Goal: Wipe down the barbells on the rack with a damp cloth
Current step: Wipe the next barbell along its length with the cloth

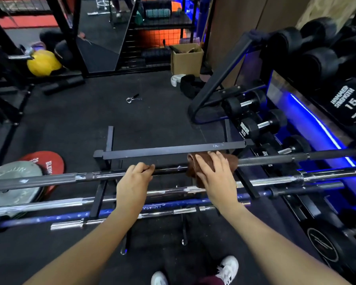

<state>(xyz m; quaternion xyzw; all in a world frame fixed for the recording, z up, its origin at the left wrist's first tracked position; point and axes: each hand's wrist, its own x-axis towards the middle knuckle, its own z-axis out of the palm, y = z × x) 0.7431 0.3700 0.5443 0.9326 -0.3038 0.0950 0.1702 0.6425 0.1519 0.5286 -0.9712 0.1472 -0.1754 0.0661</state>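
Note:
Several barbells lie across a low black rack (173,150) in front of me. My left hand (135,182) grips the top black barbell (169,169) near its middle, fingers curled over the bar. Just to the right, my right hand (214,173) holds a brown cloth (231,161) wrapped over the same bar. Below it lie a chrome barbell (60,202), a blue barbell (49,218) and a shorter chrome bar (70,224).
A dumbbell rack (224,79) with black dumbbells and blue lighting stands at the right. Red and grey weight plates (19,177) lie at the left. A spring collar (133,98) lies on the black floor, a cardboard box (186,58) beyond. My white shoes (227,268) show below.

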